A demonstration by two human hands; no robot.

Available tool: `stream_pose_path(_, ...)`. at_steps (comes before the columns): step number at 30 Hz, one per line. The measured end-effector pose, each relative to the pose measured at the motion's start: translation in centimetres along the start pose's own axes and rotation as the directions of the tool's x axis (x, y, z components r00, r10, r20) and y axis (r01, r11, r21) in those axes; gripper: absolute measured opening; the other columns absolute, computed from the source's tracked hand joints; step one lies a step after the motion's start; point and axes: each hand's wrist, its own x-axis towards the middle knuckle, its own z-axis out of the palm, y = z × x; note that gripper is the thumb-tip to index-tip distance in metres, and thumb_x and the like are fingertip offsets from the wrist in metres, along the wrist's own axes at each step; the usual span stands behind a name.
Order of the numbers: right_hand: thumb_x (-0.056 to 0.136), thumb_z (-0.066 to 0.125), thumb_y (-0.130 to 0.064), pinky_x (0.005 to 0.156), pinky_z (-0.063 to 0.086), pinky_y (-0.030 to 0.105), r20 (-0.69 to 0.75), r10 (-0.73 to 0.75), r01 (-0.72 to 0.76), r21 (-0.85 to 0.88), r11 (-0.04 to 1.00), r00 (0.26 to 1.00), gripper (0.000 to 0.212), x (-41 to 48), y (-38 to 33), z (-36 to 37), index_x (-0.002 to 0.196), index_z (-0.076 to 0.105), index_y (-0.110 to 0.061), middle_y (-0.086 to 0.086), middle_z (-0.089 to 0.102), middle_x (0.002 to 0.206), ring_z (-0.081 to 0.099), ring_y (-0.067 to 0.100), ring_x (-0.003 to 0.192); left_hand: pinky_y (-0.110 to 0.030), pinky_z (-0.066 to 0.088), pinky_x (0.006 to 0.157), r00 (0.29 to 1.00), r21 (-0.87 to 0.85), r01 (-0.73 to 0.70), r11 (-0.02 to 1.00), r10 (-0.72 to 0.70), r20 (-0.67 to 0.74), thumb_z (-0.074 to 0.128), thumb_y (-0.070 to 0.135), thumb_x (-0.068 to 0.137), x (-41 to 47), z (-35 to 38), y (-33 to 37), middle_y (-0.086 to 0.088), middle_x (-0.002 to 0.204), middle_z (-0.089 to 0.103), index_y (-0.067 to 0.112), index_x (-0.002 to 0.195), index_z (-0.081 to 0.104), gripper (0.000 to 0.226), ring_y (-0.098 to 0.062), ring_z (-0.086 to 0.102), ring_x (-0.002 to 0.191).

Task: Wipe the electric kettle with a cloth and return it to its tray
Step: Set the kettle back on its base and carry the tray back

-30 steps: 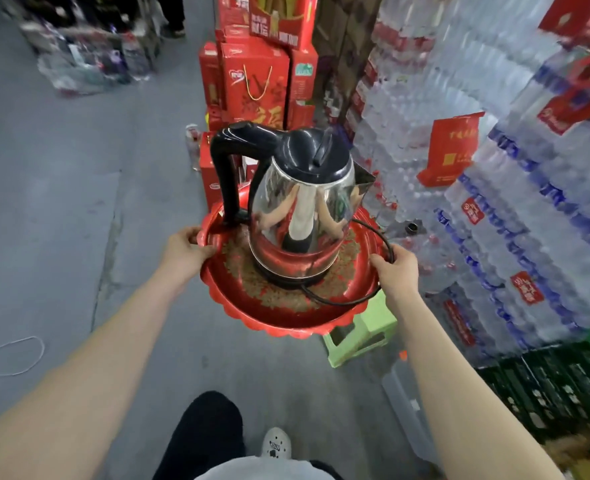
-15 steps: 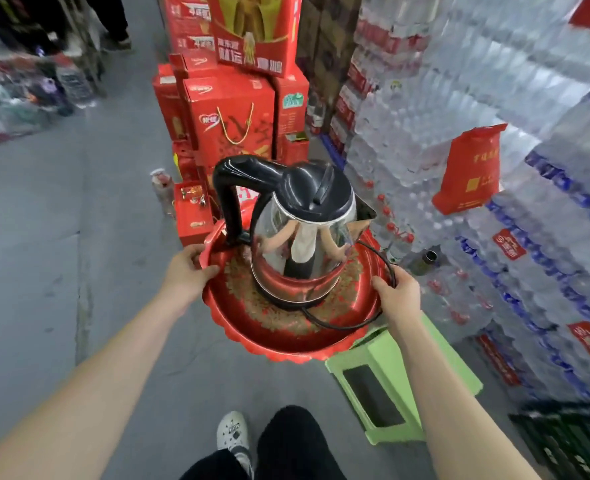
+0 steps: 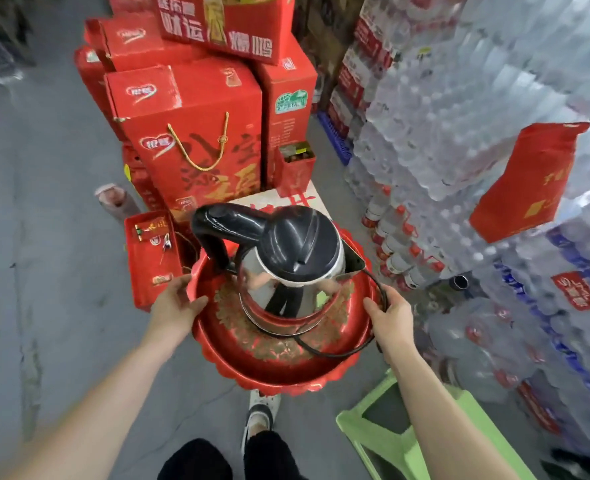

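Above grey floor (image 3: 37, 237), left hand (image 3: 174, 306) and right hand (image 3: 390, 317) fingers grip the tray (image 3: 276, 372) rim, arms outstretched.

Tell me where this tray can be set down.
Free: the grey floor left of the red gift boxes, and the green stool under the right hand. Crowded: the boxes ahead and the stacked water bottles on the right. Both hands, left hand included, grip the red tray bearing the kettle.
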Motion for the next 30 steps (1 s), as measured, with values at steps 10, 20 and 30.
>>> stream_pose_path(10,0.094,0.064,-0.011,0.083,0.041,0.027,0.022,0.047,-0.046,-0.061,0.997,0.999,0.028,14.0,0.0,12.7,0.122,0.063,-0.008,-0.001,0.064,0.099,0.058,0.018,0.093,-0.043,0.050,0.088,0.999,0.158,-0.048,0.986,0.050,-0.006,0.071,0.012,0.084,20.0,3.7,-3.1,-0.002,0.106,0.067,0.020,0.123,0.059,0.042,-0.026,0.063,0.095)
stream_pose_path(20,0.094,0.063,-0.010,0.089,0.042,0.029,0.007,0.126,-0.126,-0.029,0.992,0.992,0.035,18.4,1.2,20.1,0.129,0.058,-0.010,0.002,0.064,0.114,0.059,0.018,0.104,-0.051,0.052,0.087,0.996,0.275,-0.061,0.960,0.076,-0.043,0.071,0.014,0.082,29.7,5.2,-6.8,-0.010,0.100,0.070,0.021,0.126,0.057,0.046,-0.033,0.065,0.092)
stream_pose_path(30,0.093,0.064,-0.015,0.084,0.048,0.033,0.083,0.161,-0.140,-0.218,0.966,0.983,0.053,18.8,0.2,19.1,0.142,0.043,-0.012,0.010,0.060,0.129,0.059,0.022,0.107,-0.047,0.052,0.091,0.994,0.283,-0.106,0.953,0.112,-0.004,0.071,0.020,0.084,30.5,4.5,-7.0,-0.005,0.107,0.068,0.018,0.129,0.058,0.048,-0.028,0.065,0.095)
